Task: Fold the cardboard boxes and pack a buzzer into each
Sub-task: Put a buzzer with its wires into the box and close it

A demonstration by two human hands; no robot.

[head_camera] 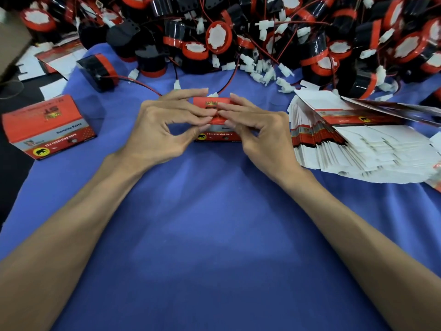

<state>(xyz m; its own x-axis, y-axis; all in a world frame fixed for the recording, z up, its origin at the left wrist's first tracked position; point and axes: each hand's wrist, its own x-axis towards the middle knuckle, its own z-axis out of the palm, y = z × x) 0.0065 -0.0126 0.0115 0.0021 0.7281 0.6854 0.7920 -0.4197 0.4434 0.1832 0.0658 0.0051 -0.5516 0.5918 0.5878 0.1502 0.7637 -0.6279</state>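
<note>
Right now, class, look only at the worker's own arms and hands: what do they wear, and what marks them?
Both forearms are bare up to the picture's lower edge; no sleeve shows. The left hand and right hand wear no gloves. No ring, watch, bracelet or strap is visible on the fingers or wrists. The fingernails are short and unpainted. No tool, cable or marking is attached to either arm.

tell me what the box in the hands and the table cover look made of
Box: looks like thin printed card, slightly glossy, with sharp folded edges and a tuck flap. Cover: looks like matte blue woven cloth; it lies in soft wrinkles.
</note>
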